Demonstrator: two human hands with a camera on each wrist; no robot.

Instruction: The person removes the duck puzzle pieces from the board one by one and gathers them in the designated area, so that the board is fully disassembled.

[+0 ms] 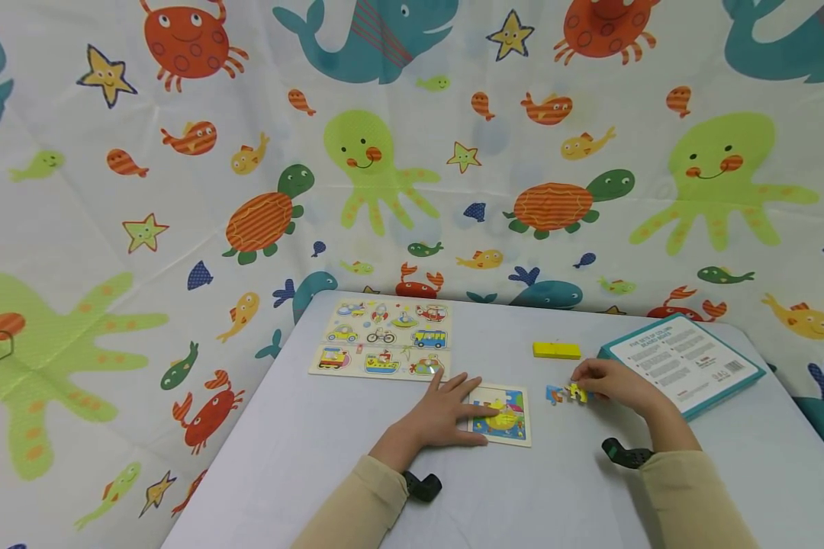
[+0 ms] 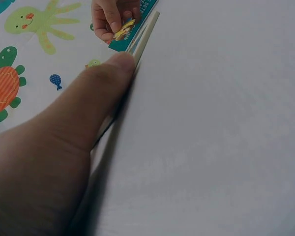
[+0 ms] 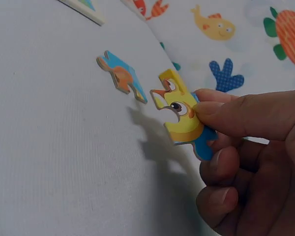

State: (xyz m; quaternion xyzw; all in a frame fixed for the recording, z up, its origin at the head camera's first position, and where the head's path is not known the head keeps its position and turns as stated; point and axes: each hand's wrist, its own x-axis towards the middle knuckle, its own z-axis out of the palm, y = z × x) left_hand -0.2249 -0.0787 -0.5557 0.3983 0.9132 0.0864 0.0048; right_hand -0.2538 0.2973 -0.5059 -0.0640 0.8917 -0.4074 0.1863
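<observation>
While the left hand, fingers spread, touches the puzzle, the right hand pinches a yellow piece. Another piece lies near.

The puzzle piece with the eyes was seen to be cut from thin board, its printed face smooth, as was the loose puzzle piece. The puzzle frame was edged in pale, matt, wood-like material. The table was covered with matt, finely ribbed tablecloth. The hanging sheet was creased. The sleeves were made of matt cloth; the wrist cameras were cased in dark plastic.
</observation>
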